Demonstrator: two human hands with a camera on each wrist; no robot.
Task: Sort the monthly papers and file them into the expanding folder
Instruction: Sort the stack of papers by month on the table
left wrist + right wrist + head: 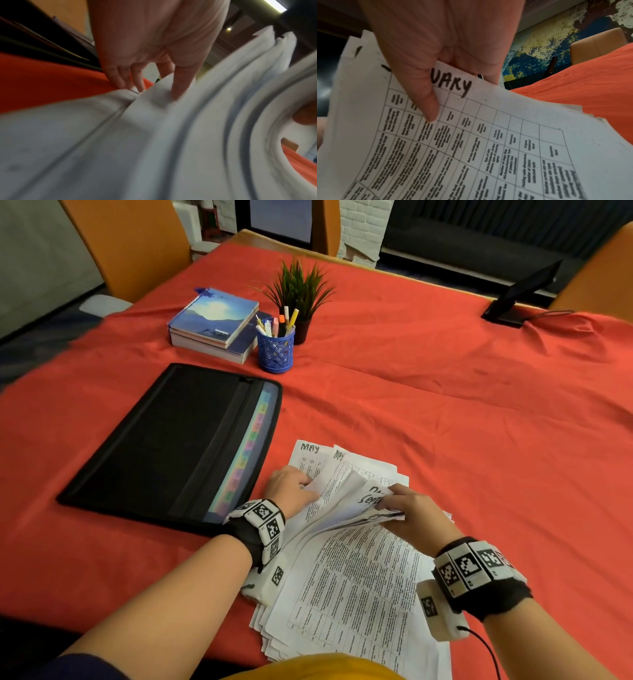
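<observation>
A loose stack of printed papers (pixel 356 583) lies on the red tablecloth at the near edge. Sheets headed "MAY" (pixel 310 453) show at its far end. My right hand (pixel 407 508) pinches the lifted top edges of several sheets. In the right wrist view its thumb (pixel 429 108) lies on a sheet lettered "UARY" (pixel 488 135), with the fingers behind. My left hand (pixel 294 487) rests on the stack's left side, and its straight fingers (pixel 181 83) press on the paper (pixel 120 135). The black expanding folder (pixel 164 440) lies flat to the left, coloured tabs (pixel 248 446) showing along its right edge.
Behind the folder are stacked books (pixel 212 323), a blue pen cup (pixel 275 349) and a small potted plant (pixel 298 292). A black device on a stand (pixel 520 299) sits at the far right. Orange chairs (pixel 130 244) stand around the table. Bare red cloth (pixel 462 422) spreads to the right.
</observation>
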